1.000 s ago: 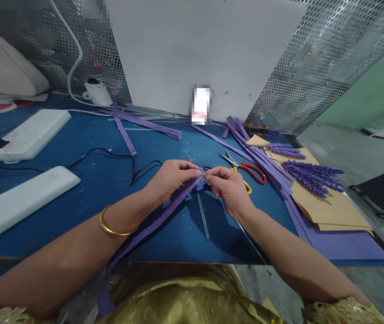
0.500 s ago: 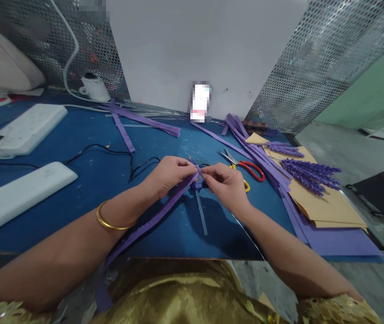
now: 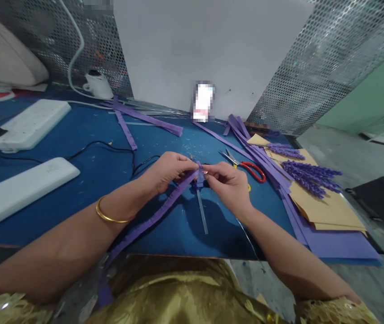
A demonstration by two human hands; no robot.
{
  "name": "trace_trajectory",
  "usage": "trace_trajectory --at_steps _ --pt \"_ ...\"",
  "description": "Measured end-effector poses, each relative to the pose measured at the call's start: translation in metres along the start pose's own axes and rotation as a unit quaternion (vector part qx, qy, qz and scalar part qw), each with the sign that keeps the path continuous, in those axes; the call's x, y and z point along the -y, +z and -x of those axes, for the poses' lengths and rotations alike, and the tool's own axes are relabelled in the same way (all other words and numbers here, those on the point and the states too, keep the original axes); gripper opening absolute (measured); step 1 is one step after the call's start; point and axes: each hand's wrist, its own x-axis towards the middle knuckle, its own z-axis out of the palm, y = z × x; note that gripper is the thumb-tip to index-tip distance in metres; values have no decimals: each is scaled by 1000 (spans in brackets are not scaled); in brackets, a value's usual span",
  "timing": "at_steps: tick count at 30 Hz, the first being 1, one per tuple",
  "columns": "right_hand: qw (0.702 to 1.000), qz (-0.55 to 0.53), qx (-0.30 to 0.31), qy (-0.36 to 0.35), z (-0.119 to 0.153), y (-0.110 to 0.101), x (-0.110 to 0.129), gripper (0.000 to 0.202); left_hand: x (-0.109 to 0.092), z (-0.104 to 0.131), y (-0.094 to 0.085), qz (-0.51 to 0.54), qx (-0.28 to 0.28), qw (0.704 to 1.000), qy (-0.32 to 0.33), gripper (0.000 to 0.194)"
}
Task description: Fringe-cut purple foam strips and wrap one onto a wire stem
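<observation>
My left hand (image 3: 173, 171) pinches the upper end of a long purple paper strip (image 3: 158, 213) with a finely fringed edge. The strip slants down past my left wrist and over the table's front edge. Facing it, my right hand (image 3: 227, 180) is closed, thumb and forefinger at the strip's end. A thin wire (image 3: 246, 234) emerges below my right hand and runs towards the table edge; its upper part is hidden by the fingers. Beneath both hands lies a blue glue gun (image 3: 198, 183), mostly covered, with a translucent glue stick (image 3: 203, 213) pointing towards me.
Scissors (image 3: 251, 171) with red and yellow handles lie right of my right hand. Further right are purple paper strips (image 3: 262, 157), brown paper (image 3: 330, 211) and purple flower sprigs (image 3: 310, 173). A white power strip (image 3: 30, 126) and a long white device (image 3: 26, 191) lie left. A phone (image 3: 203, 101) stands behind.
My right hand's fingertips have shifted slightly and parted a little at the strip's end. My left hand keeps its pinch. The whole view has tilted slightly.
</observation>
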Motion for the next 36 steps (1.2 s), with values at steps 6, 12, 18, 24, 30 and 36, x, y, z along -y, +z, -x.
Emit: trace_trajectory --at_steps 6,12,18,24,30,36 --pt "993 93 22 -74 3 -1 0 26 0 -1 0 8 5 1000 -30 14" --pt "984 148 24 -95 3 0 -5 26 0 0 3 43 -7 998 -41 12" --pt "986 149 24 -74 3 1 -7 26 0 1 4 51 -14 998 -41 15" --pt "997 77 26 -18 2 0 -4 21 2 -1 3 34 -13 999 -37 17" --pt "992 -56 50 97 -5 -2 -8 22 3 -4 2 24 -12 999 -28 13" --pt "982 -117 38 141 -7 2 -14 25 2 -2 2 8 -12 1000 -16 13"
